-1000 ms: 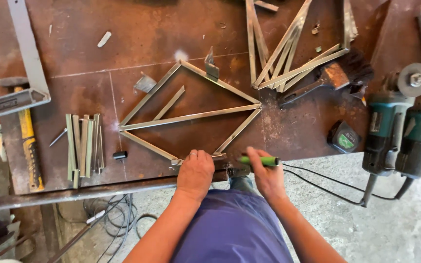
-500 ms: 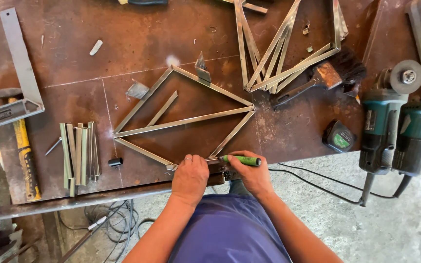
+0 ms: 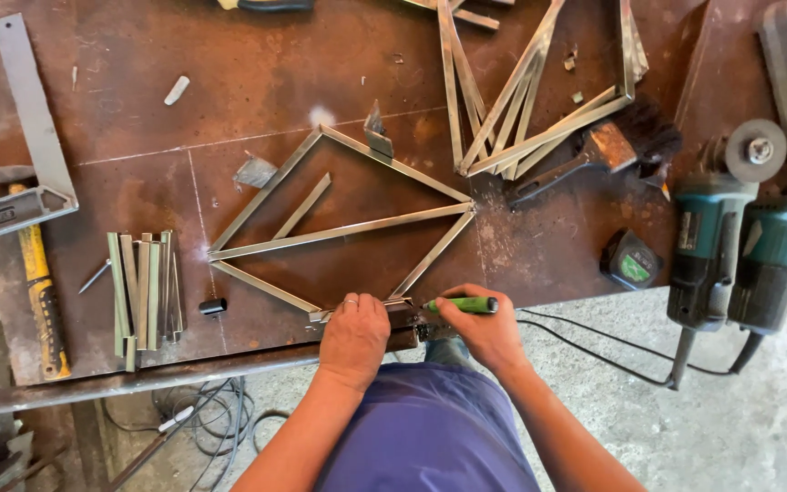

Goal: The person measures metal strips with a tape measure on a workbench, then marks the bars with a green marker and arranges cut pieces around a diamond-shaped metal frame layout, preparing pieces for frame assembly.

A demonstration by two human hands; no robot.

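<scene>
Diamond-shaped metal frame [image 3: 343, 228] lies flat on the rusty surface [image 3: 257, 82], long axis left-right, its near corner directly under both hands: left hand [image 3: 354, 333] pressed flat there, right hand [image 3: 485, 328] clenched on a green-handled tool [image 3: 462, 305].

Diamond frame [image 3: 339, 228] on workbench [image 3: 229, 73]; cut strips [image 3: 143, 287] to its left, two grinders [image 3: 740, 246] right, frame stack [image 3: 539, 91] behind.
</scene>
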